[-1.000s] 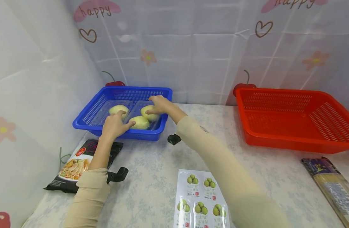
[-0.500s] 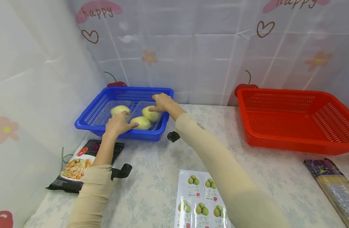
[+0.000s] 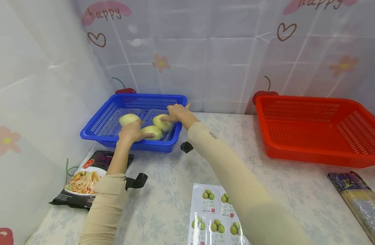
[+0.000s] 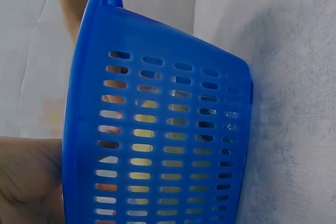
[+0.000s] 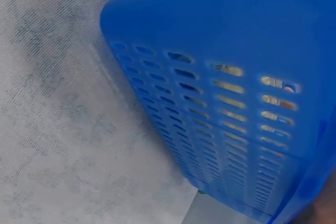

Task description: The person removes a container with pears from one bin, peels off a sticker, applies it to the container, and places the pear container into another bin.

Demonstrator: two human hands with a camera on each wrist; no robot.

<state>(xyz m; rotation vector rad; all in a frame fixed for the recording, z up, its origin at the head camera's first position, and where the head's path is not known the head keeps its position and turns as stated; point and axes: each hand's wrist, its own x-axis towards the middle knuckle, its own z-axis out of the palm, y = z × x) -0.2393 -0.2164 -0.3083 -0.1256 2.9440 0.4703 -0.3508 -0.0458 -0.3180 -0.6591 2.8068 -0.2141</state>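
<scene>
- Clear plastic clamshell tray [image 3: 144, 119] with three pale yellow-green round fruits [image 3: 152, 132] lies inside the blue slotted plastic basket [image 3: 99, 121], at the table's far left.
- Left hand [image 3: 133, 132] rests on the near fruit, fingers extended; it has crept forward over the basket's front rim.
- Right hand [image 3: 176, 113] touches the right-hand fruit, fingers now spread looser.
- Judgement: both hands settling on the tray, no lift yet.
- Noodle packet [image 3: 86, 178], fruit sticker sheet [image 3: 216, 214] and red basket [image 3: 316, 129] lie apart.

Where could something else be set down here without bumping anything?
The red basket shows nothing inside. The table is bare between the two baskets. The blue basket is crowded: three fruits in a clear tray, with both hands on them.
</scene>
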